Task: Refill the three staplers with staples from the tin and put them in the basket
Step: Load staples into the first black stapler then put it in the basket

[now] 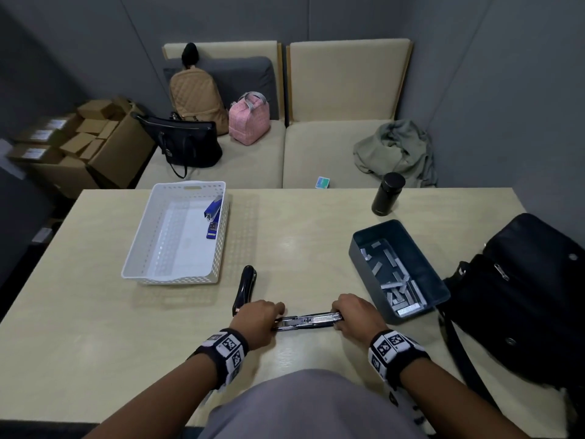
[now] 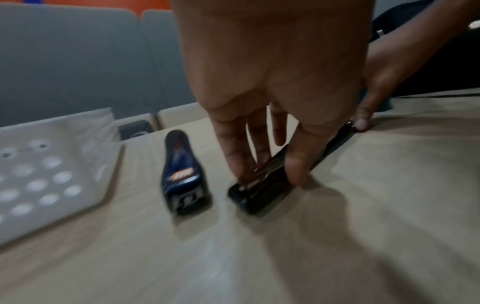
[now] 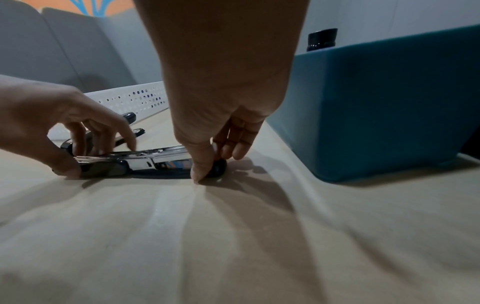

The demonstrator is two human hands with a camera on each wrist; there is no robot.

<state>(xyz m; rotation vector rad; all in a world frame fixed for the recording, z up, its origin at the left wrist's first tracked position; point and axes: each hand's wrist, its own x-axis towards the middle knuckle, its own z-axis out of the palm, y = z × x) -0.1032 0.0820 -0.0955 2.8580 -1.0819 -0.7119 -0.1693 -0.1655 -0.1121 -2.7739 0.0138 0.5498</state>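
A black stapler [image 1: 306, 321] lies opened out flat on the table in front of me, its metal staple channel facing up. My left hand [image 1: 273, 318] pinches its left end between thumb and fingers [image 2: 294, 174]. My right hand [image 1: 337, 316] pinches the other end, thumb [image 3: 198, 172] down on the table side. A second black stapler [image 1: 245, 288] lies closed just behind my left hand. A blue stapler [image 1: 212, 217] lies inside the white perforated basket [image 1: 177, 277]. The dark teal tin [image 1: 364, 245] at my right holds several loose staple strips [image 1: 400, 296].
A black cylindrical bottle [image 1: 387, 194] stands behind the tin. A black bag [image 1: 522, 296] lies at the table's right edge. Bags, a jacket and cardboard boxes sit on the sofa and floor beyond the table.
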